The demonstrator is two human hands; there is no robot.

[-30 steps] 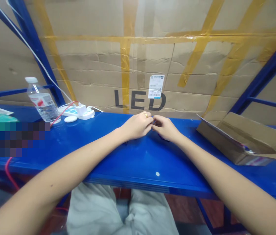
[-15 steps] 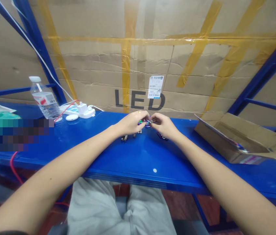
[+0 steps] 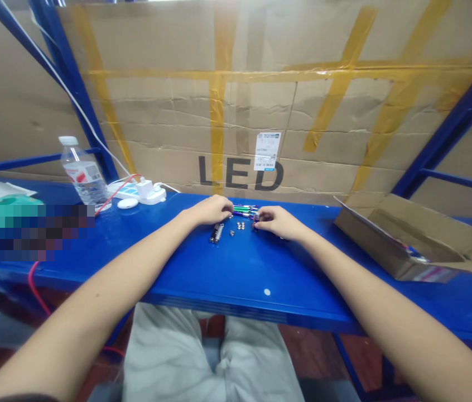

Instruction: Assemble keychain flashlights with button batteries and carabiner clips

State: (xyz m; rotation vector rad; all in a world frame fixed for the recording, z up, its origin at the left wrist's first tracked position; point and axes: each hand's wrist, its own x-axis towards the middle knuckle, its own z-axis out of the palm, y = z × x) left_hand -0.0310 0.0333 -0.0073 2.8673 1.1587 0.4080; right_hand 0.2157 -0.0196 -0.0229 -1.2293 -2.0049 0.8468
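Several shiny slim tubes (image 3: 245,209), green, purple and blue, lie side by side on the blue table between my hands. My left hand (image 3: 216,210) is curled at their left ends with its fingertips down. Whether it grips anything is hidden. My right hand (image 3: 280,221) pinches a small dark purple metallic piece (image 3: 256,220) at the tubes' right ends. Nearer me sit several small silver button cells (image 3: 241,225), with a few more silver bits (image 3: 231,233) to their left. Dark and silver slim cylinders (image 3: 216,233) lie below my left hand.
An open cardboard box (image 3: 390,251) stands at the right. On the left are a water bottle (image 3: 83,176), a white power strip (image 3: 152,195), a round white case (image 3: 128,204) and a green tissue pack (image 3: 22,206). A large taped carton (image 3: 169,128) rises behind the table.
My hands were close together over the tubes, with a round silver end showing at my right fingers. Now they are apart, the left moved leftward, and the tubes and button cells show between them.
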